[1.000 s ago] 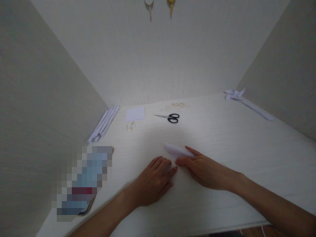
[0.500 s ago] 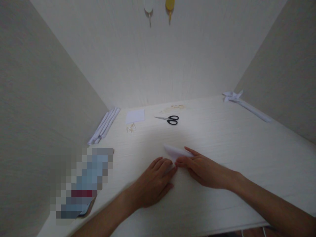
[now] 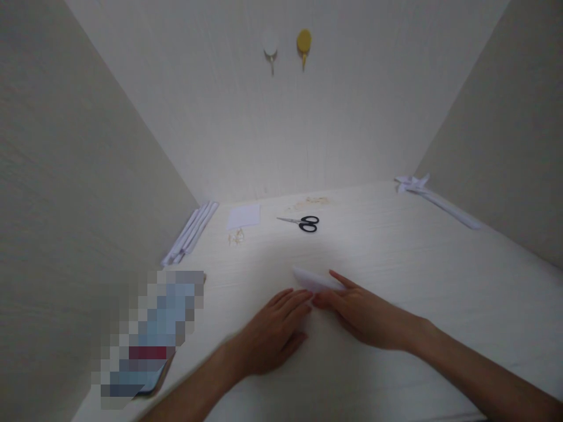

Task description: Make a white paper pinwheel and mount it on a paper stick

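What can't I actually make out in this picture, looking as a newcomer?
Head view: part of the white paper, hidden by the right hand.
Head view: the screen of the flat device, obscured by pixelation.
Head view: small pale bits by the square sheet, too small to identify.
Head view: the left forearm, cut off by the bottom edge.

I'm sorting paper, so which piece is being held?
The piece in the right hand, nearer you than the scissors; the flat sheet and long pieces lie untouched.
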The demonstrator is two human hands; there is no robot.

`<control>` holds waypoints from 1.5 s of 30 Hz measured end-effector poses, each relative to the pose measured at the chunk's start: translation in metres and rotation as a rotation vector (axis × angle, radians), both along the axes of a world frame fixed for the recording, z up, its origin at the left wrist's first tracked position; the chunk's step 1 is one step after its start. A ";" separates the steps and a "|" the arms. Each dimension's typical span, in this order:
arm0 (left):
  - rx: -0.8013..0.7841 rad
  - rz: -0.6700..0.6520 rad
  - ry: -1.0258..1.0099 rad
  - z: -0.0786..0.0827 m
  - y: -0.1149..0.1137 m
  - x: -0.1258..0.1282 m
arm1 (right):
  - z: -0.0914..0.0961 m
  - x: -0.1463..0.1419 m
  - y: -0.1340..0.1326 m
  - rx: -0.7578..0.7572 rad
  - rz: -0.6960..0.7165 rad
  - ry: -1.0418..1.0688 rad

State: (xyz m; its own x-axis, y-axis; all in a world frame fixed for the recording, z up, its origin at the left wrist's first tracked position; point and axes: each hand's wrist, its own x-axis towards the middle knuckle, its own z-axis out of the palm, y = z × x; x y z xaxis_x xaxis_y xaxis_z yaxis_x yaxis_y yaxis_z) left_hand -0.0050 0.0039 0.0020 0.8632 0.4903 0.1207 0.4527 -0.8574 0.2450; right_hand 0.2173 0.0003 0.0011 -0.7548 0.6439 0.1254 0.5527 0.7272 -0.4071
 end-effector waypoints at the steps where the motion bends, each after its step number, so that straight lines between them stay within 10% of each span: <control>1: -0.005 0.014 -0.033 0.000 0.001 0.001 | 0.001 0.000 0.000 0.005 0.009 -0.005; 26: -0.052 -0.012 -0.011 -0.009 0.038 0.036 | 0.003 -0.004 -0.002 -0.027 -0.042 -0.076; 45: 0.072 0.250 0.139 -0.015 0.034 0.029 | 0.009 -0.003 -0.002 -0.107 -0.052 -0.035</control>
State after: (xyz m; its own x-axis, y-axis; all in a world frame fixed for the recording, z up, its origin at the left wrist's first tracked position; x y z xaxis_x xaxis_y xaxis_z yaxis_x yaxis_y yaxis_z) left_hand 0.0237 0.0382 -0.0127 0.7276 0.6840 0.0514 0.6768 -0.7281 0.1083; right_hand 0.2138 -0.0012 0.0103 -0.7229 0.6904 0.0281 0.6037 0.6508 -0.4604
